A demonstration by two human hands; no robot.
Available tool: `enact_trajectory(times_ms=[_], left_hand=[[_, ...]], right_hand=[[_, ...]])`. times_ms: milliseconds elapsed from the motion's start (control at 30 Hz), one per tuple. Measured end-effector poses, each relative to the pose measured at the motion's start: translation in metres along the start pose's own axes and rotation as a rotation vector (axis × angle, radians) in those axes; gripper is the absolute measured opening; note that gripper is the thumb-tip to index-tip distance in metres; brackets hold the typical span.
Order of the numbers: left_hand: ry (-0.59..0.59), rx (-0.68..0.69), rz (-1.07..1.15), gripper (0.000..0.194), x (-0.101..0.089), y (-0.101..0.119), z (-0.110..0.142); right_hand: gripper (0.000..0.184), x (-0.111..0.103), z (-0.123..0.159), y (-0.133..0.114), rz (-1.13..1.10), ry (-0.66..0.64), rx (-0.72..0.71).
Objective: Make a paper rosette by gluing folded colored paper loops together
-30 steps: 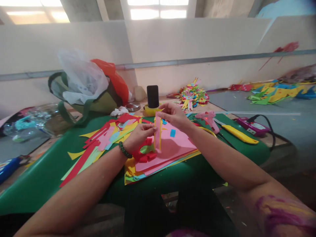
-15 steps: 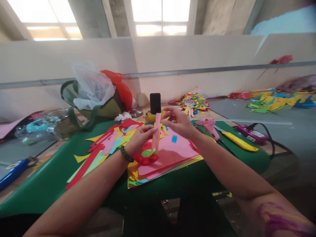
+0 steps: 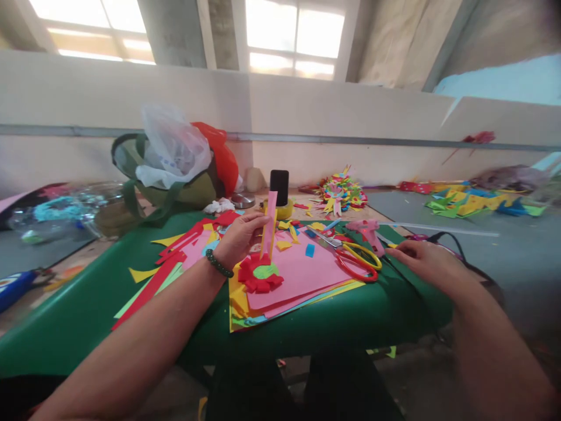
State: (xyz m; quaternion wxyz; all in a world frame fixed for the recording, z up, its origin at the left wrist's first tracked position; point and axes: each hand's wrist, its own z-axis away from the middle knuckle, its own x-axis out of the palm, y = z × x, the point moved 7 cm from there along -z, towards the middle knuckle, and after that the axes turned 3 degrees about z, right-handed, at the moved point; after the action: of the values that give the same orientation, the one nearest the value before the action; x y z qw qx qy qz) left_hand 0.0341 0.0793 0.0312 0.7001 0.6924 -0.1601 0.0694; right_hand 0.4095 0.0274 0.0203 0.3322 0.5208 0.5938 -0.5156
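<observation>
My left hand [image 3: 243, 237] pinches a pink paper strip [image 3: 269, 225] upright, with a yellow edge showing along it. Just below lies a red paper flower [image 3: 258, 275] with a light green centre, on a stack of pink paper [image 3: 302, 275]. Over at the right, my right hand [image 3: 423, 263] has its fingers curled over a yellow utility knife [image 3: 392, 246], whose handle is almost wholly hidden beneath it. Left of those fingers are a pink glue gun [image 3: 366, 231] and scissors [image 3: 357, 260] with red and yellow handles.
Paper strips [image 3: 175, 257] lie heaped on the green cushioned surface [image 3: 87, 310] at left. Behind stand a phone [image 3: 279, 187], a bag [image 3: 175, 187] and a pile of colourful paper flowers [image 3: 342, 193]. A dark cord runs near my right hand. Cut-paper bunting [image 3: 482, 202] lies far right.
My right hand has moved from beside the pink strip, rightward to the utility knife, uncovering the scissors. My left hand keeps the strip, slightly further left.
</observation>
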Motion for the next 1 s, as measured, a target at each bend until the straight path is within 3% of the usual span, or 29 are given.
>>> enact_trajectory(times_ms=[100, 267, 467, 633, 767, 1000], left_hand=[[-0.003, 0.005, -0.023, 0.024, 0.000, 0.000, 0.000], [0.011, 0.024, -0.061, 0.028, 0.002, -0.002, 0.002], [0.023, 0.094, -0.077, 0.032, 0.004, -0.001, 0.007], [0.008, 0.111, -0.121, 0.033, 0.006, 0.000, 0.007], [0.011, 0.102, -0.183, 0.031, 0.005, -0.004, 0.004], [0.001, 0.076, -0.236, 0.028, 0.008, -0.012, 0.002]], right_hand=[[0.043, 0.001, 0.022, 0.002, -0.099, 0.020, -0.028], [0.048, 0.008, 0.046, -0.057, -0.411, -0.076, -0.185], [0.048, 0.027, 0.011, -0.163, -0.879, -0.302, -0.328], [0.054, 0.054, -0.023, -0.229, -1.037, -0.431, -0.291], [0.051, 0.067, -0.029, -0.244, -1.117, -0.433, -0.307], [0.049, 0.078, -0.031, -0.235, -1.171, -0.395, -0.257]])
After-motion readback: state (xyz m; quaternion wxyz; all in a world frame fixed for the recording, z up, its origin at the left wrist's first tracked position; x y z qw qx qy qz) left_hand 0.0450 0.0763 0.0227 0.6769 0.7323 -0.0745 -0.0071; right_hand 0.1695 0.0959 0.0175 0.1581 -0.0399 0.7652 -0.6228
